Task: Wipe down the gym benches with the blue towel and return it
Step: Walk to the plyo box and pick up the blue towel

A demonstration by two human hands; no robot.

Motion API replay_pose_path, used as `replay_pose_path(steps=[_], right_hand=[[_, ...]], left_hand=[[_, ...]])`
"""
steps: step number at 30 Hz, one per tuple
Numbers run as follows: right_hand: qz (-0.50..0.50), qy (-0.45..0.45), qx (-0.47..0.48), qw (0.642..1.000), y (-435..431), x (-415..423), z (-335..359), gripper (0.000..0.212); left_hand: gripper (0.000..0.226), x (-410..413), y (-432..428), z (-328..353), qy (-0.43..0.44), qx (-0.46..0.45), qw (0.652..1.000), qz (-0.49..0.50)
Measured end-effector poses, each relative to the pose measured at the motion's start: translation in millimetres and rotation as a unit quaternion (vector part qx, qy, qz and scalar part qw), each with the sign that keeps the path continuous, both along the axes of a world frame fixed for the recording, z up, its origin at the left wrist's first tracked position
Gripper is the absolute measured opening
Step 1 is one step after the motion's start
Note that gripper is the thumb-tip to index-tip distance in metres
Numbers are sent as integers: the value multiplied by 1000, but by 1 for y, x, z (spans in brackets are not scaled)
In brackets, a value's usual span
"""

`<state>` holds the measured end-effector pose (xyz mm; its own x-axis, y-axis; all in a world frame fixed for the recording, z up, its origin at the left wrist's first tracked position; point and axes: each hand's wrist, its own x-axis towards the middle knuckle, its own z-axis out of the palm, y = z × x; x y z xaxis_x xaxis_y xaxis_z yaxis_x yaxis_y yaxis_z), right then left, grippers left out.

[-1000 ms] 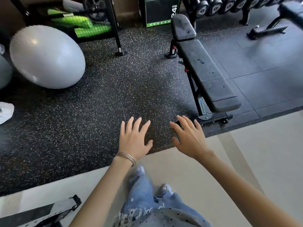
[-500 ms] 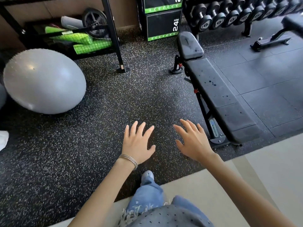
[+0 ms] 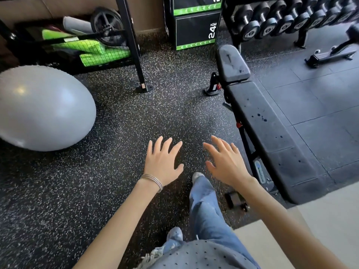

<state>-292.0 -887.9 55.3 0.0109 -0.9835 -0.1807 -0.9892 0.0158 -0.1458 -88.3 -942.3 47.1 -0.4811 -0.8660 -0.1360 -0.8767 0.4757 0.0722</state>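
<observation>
1. While the person stands on the speckled rubber floor [image 3: 77,191], the left hand [image 3: 163,164] and right hand [image 3: 226,164] are both held out palm-down above it. The fingers are straight and spread, and neither hand grips anything.
2. Hands sit near each other, not touching. Thin bangles [image 3: 153,180] circle the left wrist.
3. Gym bench [image 3: 272,136]: just right of the right hand, its black pad running from the floor's near right edge toward the back, with a separate shorter pad at the far end. Neither hand touches it.
4. Dark spots [image 3: 260,116] show on the long pad.
5. Grey exercise ball [image 3: 42,107]: on the floor at the left edge, well apart from the hands.
6. Back edge: a black-and-green box [image 3: 196,30] marked "24", dumbbells [image 3: 272,22] on a rack to its right, and green mats [image 3: 97,53] under a black frame at back left.
7. A jeans leg [image 3: 206,210] shows below, between the forearms.
</observation>
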Motion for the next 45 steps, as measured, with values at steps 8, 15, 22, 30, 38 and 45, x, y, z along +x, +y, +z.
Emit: replay_pose_path(steps=[8,15,22,30,38,45], right_hand=[[23,12,-5,1000,-157,-75,13,62],[46,14,-11,999,-281,-124,27,60],[36,22,6,999,-391,-140,14,61],[-13,12,-1,1000,-529,-134,16,61],[-50,1,-12,999,-637,-140,14,60],[-52,-6,11,999,-737,-177,1,61]], left_hand=[[69,-75,-153,10,13,-4,1000,17],[69,-121,-266,17,17,0,1000,23],[69,-132,-384,6,4,7,1000,22],[69,-132,-539,16,7,1,999,-38],[69,-146,-665,20,6,-16,997,-72],[69,-187,-764,6,-1,5,997,-76]])
